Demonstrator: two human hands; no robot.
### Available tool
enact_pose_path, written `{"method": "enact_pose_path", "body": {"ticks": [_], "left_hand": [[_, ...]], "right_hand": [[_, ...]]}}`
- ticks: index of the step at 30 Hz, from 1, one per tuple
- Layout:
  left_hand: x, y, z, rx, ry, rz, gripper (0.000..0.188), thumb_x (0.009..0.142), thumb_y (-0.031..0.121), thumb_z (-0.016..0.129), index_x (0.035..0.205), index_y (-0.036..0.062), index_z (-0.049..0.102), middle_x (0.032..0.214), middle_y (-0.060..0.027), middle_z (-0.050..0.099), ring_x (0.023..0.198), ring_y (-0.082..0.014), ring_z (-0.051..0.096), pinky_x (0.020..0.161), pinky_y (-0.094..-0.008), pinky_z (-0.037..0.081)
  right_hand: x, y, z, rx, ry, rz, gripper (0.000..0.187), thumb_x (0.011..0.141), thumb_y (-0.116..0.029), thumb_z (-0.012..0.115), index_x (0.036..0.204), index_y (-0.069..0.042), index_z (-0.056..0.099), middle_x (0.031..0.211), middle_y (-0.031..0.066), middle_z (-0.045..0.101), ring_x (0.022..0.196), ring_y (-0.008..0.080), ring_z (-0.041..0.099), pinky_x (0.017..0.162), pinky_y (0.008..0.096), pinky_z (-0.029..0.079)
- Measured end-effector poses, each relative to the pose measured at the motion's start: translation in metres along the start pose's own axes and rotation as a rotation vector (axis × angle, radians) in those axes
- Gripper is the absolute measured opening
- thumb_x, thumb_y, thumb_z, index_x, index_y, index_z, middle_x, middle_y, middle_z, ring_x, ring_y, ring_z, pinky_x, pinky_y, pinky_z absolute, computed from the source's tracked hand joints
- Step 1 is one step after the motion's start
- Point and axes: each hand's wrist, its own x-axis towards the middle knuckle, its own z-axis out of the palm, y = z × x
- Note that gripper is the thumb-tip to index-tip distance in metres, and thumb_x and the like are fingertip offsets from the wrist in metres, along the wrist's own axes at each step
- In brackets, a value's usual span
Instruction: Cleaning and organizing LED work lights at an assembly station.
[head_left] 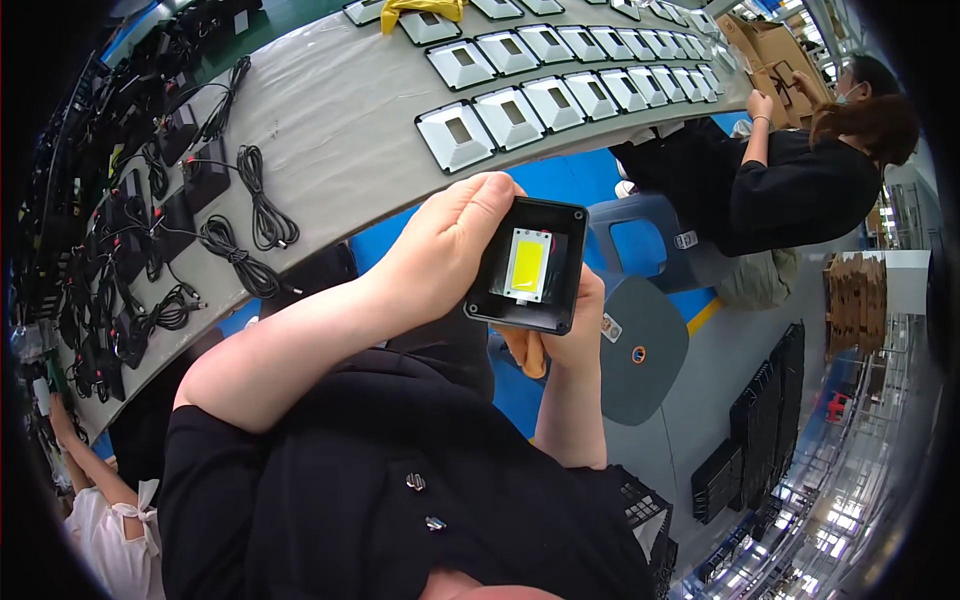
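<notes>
Between my two hands is a black rectangular lamp housing (558, 290), tilted so that its open face shows. Inside it sits a silver-framed plate with a yellow LED panel (529, 265). My left hand (455, 235) is closed on the housing's left side, thumb near the upper corner and fingers hidden behind it. My right hand (582, 322) grips it from the lower right, its fingers mostly covered by the housing. Below the housing's lower edge hangs an orange-tan thing (527, 352), perhaps cloth or a glove; I cannot make out which.
Ahead, a long grey table (330, 125) bears rows of white reflector frames (456, 137) and a yellow cloth (425, 12). Power adapters with coiled black cables (265, 200) lie at left. Another person (800, 185) works at right, near a blue-grey stool (645, 350) and a cardboard box (775, 70).
</notes>
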Motion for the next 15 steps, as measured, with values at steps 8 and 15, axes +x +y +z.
{"method": "enact_pose_path", "body": {"ticks": [8, 15], "left_hand": [[0.023, -0.024, -0.045, 0.852, 0.262, 0.329, 0.059, 0.086, 0.041, 0.06, 0.129, 0.0054, 0.043, 0.12, -0.0175, 0.05, 0.115, -0.033, 0.049, 0.097, -0.0401, 0.039], [0.054, -0.044, -0.067, 1.189, 0.294, 0.215, 0.094, 0.072, 0.039, 0.074, 0.144, 0.0085, 0.022, 0.134, -0.0204, 0.044, 0.129, -0.0355, 0.04, 0.107, -0.0422, 0.033]], "right_hand": [[-0.007, 0.003, -0.023, -0.097, 0.21, 0.062, 0.015, 0.084, 0.0, 0.065, 0.098, 0.004, 0.061, 0.083, 0.013, 0.069, 0.065, 0.0186, 0.068, 0.056, 0.0288, 0.057], [-0.014, -0.02, -0.043, -0.041, 0.081, 0.094, 0.027, 0.088, -0.014, 0.067, 0.108, 0.003, 0.059, 0.082, 0.0077, 0.067, 0.064, 0.0113, 0.064, 0.055, 0.0221, 0.051]]}}
